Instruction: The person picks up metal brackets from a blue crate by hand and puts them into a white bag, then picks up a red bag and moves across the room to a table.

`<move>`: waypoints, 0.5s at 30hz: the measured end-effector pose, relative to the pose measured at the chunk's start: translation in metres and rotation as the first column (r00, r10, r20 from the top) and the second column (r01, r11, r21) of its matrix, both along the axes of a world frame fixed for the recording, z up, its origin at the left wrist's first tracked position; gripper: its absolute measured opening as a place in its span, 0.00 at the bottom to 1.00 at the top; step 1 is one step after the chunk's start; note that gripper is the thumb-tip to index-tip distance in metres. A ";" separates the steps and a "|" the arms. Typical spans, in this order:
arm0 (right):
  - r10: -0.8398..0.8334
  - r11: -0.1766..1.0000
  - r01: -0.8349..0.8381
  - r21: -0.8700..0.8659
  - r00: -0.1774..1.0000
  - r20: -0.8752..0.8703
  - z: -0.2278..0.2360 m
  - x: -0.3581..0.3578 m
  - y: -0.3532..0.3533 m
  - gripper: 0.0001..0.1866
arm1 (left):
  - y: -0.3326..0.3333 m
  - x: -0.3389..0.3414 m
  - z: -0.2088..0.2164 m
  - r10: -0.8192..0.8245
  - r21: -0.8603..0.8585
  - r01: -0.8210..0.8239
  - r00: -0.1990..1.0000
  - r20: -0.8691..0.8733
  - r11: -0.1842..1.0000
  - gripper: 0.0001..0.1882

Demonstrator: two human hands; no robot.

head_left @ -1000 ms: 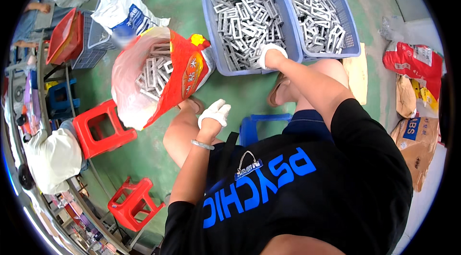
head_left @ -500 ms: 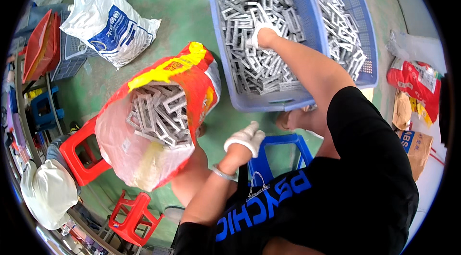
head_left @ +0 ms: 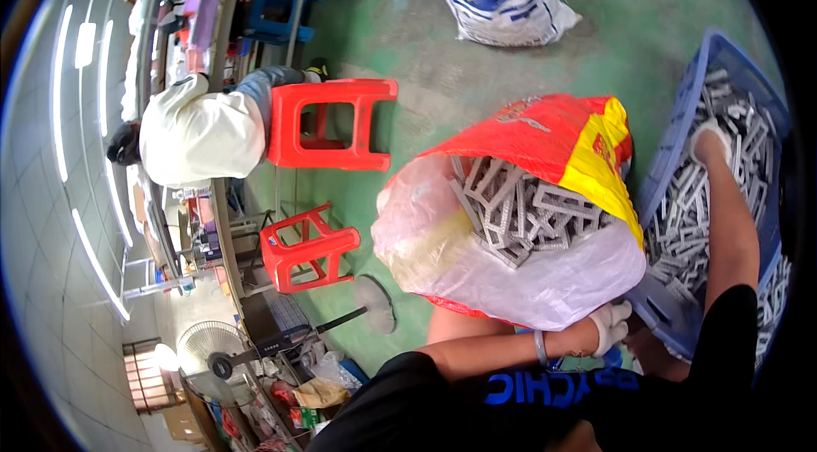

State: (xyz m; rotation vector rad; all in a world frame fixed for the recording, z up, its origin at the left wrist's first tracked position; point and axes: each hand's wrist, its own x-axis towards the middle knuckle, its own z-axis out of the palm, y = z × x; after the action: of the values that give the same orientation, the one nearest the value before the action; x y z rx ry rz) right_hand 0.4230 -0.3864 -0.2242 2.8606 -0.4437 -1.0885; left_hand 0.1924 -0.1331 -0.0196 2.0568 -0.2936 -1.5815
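At right, the white-gloved right hand [head_left: 713, 141] is among grey rectangular metal frames [head_left: 688, 235], probably stiff, best pinched along one side; neither its grip nor that of the white-gloved left hand [head_left: 609, 326] can be told.

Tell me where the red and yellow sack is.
In the head view, the red and yellow sack sits just right of centre, between the red stools and the blue basket, with the left hand near its lower rim.
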 end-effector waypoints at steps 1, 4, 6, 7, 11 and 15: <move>-0.187 0.982 0.189 -0.018 0.979 0.085 0.040 -0.002 0.024 0.28 | -0.008 -0.006 -0.006 0.038 0.021 -0.037 0.997 -0.061 0.999 0.22; -0.150 0.989 0.149 0.012 0.987 0.064 0.046 -0.002 0.029 0.28 | -0.004 -0.016 -0.019 0.066 0.030 -0.064 0.996 -0.060 0.997 0.22; -0.111 0.990 0.100 0.102 0.988 0.112 -0.021 -0.005 -0.014 0.22 | -0.007 -0.014 -0.018 0.027 0.023 -0.026 0.997 -0.068 0.999 0.21; -0.087 0.987 0.068 0.146 0.988 0.130 -0.048 -0.007 -0.028 0.19 | -0.007 -0.014 -0.018 0.028 0.012 -0.027 0.996 -0.079 1.000 0.21; -0.049 0.986 0.017 0.163 0.980 0.193 -0.053 -0.006 -0.031 0.16 | -0.007 -0.022 -0.029 -0.032 -0.074 0.029 0.999 -0.030 0.997 0.20; 0.196 0.973 -0.205 0.104 0.976 0.091 -0.093 -0.003 -0.043 0.16 | -0.009 -0.038 -0.044 0.006 -0.122 0.003 0.998 0.066 0.993 0.22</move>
State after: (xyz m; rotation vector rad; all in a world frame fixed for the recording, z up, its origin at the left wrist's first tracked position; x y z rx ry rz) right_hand 0.4201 -0.4294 -0.3167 2.9734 -0.0947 -0.9973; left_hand 0.1544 -0.1417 -0.0637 2.0169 -0.4024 -1.4598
